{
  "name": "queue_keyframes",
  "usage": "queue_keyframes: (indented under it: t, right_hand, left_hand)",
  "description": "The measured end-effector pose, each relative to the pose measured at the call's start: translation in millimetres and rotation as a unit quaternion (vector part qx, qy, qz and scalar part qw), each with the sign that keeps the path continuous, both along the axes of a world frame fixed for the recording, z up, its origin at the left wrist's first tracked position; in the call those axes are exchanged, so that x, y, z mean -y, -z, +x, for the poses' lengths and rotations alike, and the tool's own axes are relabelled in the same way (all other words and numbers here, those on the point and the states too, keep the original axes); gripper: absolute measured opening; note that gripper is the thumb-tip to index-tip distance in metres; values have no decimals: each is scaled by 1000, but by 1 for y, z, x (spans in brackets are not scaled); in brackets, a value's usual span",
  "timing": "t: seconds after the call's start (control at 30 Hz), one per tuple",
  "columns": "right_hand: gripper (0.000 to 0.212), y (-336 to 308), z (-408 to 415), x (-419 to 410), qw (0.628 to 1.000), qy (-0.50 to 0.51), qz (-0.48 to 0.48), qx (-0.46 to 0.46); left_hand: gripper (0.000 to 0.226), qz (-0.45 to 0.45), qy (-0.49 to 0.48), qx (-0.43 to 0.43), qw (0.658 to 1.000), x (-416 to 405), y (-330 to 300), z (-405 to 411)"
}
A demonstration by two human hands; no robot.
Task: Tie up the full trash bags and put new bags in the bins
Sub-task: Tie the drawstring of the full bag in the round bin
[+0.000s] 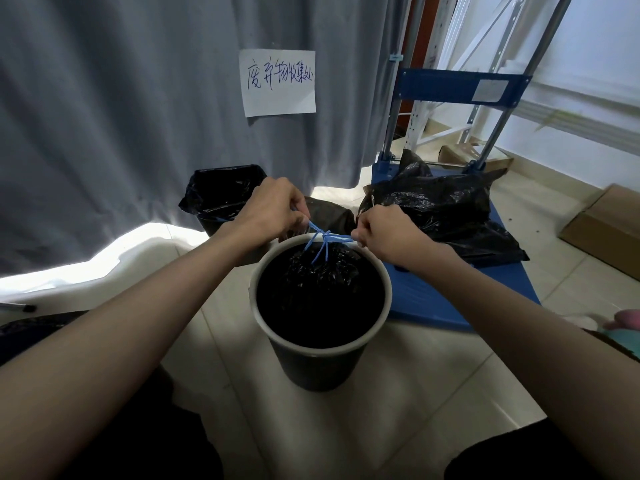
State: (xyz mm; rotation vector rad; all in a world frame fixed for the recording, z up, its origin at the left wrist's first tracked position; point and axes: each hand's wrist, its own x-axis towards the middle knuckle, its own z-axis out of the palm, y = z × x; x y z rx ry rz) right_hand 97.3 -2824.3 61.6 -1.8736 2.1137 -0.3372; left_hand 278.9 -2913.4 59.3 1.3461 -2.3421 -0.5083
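1. Head view, the only one. Black trash bag (320, 289) sits inside the round white-rimmed bin (263, 271) on the tiled floor, near centre, its mouth gathered shut at the far side of the rim.
2. Blue drawstring (325, 237) crosses into a knot just above the bag's neck; two loose tails hang down onto the plastic.
3. Handling, my judgement: thin film, soft and crinkly, slippery to pinch and easy to tear if hauled by the plastic. The drawstring is the place to take hold, close to the knot. Weight cannot be told from here; the bag fills the bin, so I expect some drag on lifting.
4. My left hand (273, 211) is left of the knot, fingers curled round one end of the string, back of the hand up, wrist bent slightly down.
5. My right hand (384, 230) is right of the knot, fist closed, pinching the other end. The string runs taut between the two hands.
6. Both forearms reach forward from the near edge and converge over the far rim of the bin.
7. Step in hand, as I read it: pulling the knot snug.
8. Second bin (221, 199) with a black liner stands far left by the grey curtain (121, 116). Filled black bags (440, 209) lie on the blue cart (443, 306) to the right.
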Motion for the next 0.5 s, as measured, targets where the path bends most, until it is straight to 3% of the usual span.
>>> queue_keyframes:
  t: [0.1,0.2,0.33,0.5]
  right_hand:
    - [32,0,0,0,1000,-18,4,-8]
    - [36,1,-3,3,988,36,-18,149]
    - [38,3,-4,7,931,73,5,358]
    - [48,6,-2,10,896,76,5,438]
  left_hand:
    - [12,1,-2,8,1000,0,1,0]
    - [13,31,1,18,999,1,1,1]
    - [14,55,12,43,997,0,4,1]
    - [7,67,20,51,996,2,4,1]
